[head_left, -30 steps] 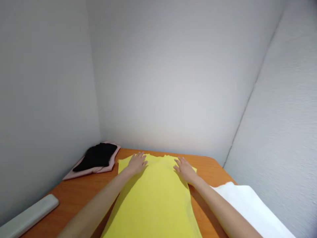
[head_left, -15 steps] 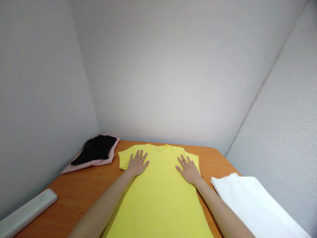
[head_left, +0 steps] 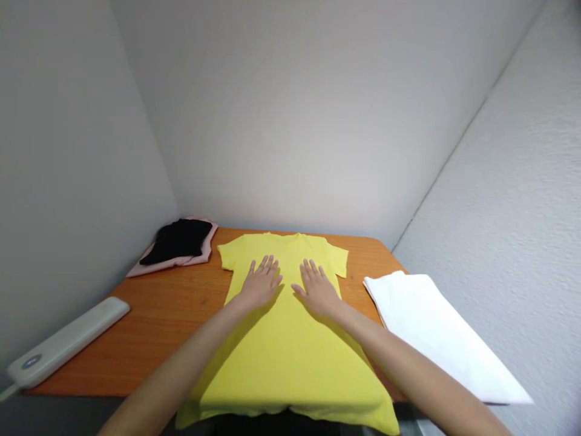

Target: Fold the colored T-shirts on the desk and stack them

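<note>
A yellow T-shirt (head_left: 285, 339) lies spread flat on the wooden table, its collar toward the wall and its hem hanging over the near edge. Over the left side of the chest is my left hand (head_left: 261, 283), palm down with fingers stretched out. My right hand (head_left: 318, 290) is flat over the right side of the chest, fingers extended. Shadows show beneath both hands, and I cannot tell how firmly they touch the cloth. Neither hand grips anything.
Folded black cloth (head_left: 181, 241) rests on folded pink cloth (head_left: 209, 245) at the back left. A white bar-shaped device (head_left: 72, 342) with a cord lies along the left side. Folded white cloth (head_left: 431, 327) sits on the right of the wooden table (head_left: 167, 303), beside the wall.
Both hands have moved inward from near the sleeves, closer together and down the chest. The view has tilted downward, bringing the shirt's hem and the table's near edge into sight.
</note>
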`<state>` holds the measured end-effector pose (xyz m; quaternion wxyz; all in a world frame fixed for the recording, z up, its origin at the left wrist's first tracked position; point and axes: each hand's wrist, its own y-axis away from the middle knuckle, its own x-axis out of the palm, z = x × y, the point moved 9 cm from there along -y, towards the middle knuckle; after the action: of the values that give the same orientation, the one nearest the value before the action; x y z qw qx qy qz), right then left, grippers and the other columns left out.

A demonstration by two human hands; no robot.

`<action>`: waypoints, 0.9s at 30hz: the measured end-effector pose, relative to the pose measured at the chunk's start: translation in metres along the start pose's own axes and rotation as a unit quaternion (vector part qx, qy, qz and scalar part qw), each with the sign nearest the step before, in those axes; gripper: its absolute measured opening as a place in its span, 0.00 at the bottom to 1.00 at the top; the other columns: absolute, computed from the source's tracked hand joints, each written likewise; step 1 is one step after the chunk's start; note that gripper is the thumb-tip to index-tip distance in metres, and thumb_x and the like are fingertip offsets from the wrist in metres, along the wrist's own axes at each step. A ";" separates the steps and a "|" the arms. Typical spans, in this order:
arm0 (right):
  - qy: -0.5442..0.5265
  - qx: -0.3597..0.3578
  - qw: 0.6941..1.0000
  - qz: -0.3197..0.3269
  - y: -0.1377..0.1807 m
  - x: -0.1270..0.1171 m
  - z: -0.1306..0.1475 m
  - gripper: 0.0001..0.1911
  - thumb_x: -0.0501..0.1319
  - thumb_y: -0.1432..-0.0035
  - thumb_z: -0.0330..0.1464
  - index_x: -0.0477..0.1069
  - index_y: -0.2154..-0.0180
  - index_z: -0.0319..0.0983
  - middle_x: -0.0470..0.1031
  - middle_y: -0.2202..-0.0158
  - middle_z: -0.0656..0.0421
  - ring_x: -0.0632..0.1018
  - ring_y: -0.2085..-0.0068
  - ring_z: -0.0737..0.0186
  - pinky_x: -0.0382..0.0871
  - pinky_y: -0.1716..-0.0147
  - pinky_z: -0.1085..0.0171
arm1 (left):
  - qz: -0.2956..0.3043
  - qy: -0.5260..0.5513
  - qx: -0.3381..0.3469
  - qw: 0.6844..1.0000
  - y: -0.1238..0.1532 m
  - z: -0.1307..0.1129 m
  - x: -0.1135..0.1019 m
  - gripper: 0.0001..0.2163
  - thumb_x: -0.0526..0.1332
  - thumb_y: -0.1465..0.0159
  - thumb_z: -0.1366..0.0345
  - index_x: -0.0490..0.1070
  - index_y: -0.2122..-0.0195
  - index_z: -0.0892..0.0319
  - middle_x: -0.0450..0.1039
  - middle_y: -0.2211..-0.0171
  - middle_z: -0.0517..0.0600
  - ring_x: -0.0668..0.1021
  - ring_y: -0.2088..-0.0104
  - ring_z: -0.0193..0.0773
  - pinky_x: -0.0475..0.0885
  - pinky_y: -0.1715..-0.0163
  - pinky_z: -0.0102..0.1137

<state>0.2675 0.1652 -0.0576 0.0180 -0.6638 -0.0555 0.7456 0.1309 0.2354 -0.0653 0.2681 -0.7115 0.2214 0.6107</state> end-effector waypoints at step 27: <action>-0.098 0.155 0.981 -0.061 -0.030 -0.046 -0.160 0.31 0.50 0.34 0.43 0.58 0.37 0.30 0.61 0.37 0.45 0.62 0.36 0.53 0.54 0.38 0.59 | -0.270 0.062 0.309 0.910 0.165 -0.257 0.006 0.18 0.59 0.34 0.61 0.67 0.43 0.51 0.71 0.43 0.53 0.71 0.42 0.44 0.61 0.39 0.39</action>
<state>0.4300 0.1993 -0.0266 0.1604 -0.5721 0.0189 0.8041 0.2191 -0.0571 -0.0608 0.6148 -0.6621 0.2153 0.3704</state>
